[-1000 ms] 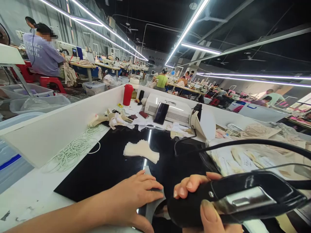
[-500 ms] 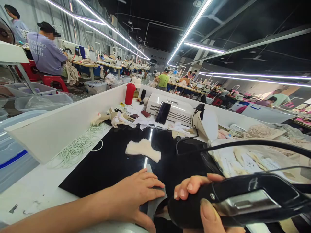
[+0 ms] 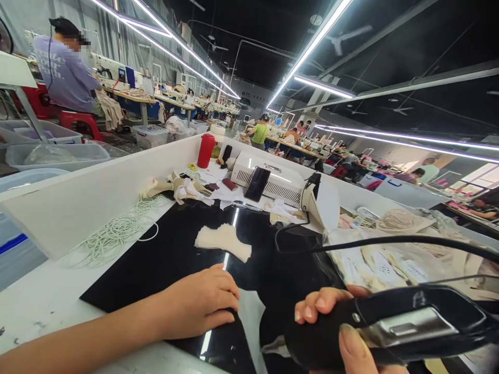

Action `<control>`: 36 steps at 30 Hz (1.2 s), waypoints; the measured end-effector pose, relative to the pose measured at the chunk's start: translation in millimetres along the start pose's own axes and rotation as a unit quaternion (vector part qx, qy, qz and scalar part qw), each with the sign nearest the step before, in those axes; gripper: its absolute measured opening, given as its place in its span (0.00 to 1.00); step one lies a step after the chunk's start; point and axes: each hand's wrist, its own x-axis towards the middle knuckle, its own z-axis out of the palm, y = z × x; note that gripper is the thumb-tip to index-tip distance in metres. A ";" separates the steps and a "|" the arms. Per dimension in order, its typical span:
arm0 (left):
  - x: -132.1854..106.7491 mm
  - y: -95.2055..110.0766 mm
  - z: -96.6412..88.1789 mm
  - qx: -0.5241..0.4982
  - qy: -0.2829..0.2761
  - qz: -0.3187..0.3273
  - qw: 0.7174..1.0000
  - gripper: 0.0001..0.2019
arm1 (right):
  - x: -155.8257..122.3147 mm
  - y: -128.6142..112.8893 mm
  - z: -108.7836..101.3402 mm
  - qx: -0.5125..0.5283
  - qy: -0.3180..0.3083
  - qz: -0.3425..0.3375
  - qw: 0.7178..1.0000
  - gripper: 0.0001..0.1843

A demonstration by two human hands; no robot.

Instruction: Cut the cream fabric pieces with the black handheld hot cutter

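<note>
- Right hand [image 3: 354, 349] is gripping a black handheld tool [image 3: 397, 327], fingers wrapped around its body, thumb lying on the near side.
- Tool's pointed tip [image 3: 276, 347] is aiming left at the right edge of a pale grey piece [image 3: 252, 314]; touching or just beside, cannot tell.
- Pale grey piece is lying on the black sheet [image 3: 148, 280], near side of the table, between the two hands.
- Left hand [image 3: 205, 301] is resting palm down just left of that piece, fingers bent and narrowly spaced; cannot tell whether anything is under them.
- Cream stack [image 3: 223, 242] is lying on the sheet, beyond the left hand.
- Clear plastic bag [image 3: 448, 254], right, is holding cream pieces and white printed slips [image 3: 382, 267].
- Clear bin [image 3: 91, 154], far left, is holding crumpled clear plastic [image 3: 49, 154]; another bin [image 3: 64, 136] behind it is holding pale contents, unclear.
- Blue-tinted tub [image 3: 23, 259], left beyond the table wall [image 3: 101, 197], is showing its side; contents cannot be made out.
- Red flask [image 3: 206, 150] is standing upright at the far corner; inside hidden.
- Pale green cord [image 3: 120, 234] is lying coiled along the left wall.
</note>
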 end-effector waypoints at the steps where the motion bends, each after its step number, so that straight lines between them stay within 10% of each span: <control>1: -0.2 0.9 1.2 0.003 0.004 0.007 1.000 0.04 | 4.6 0.6 -5.8 -0.007 0.003 -0.005 1.000 0.19; 36: 1.4 11.0 5.6 -0.014 -0.024 0.007 1.000 0.06 | -1.1 12.2 18.1 0.012 -0.019 -0.029 0.999 0.15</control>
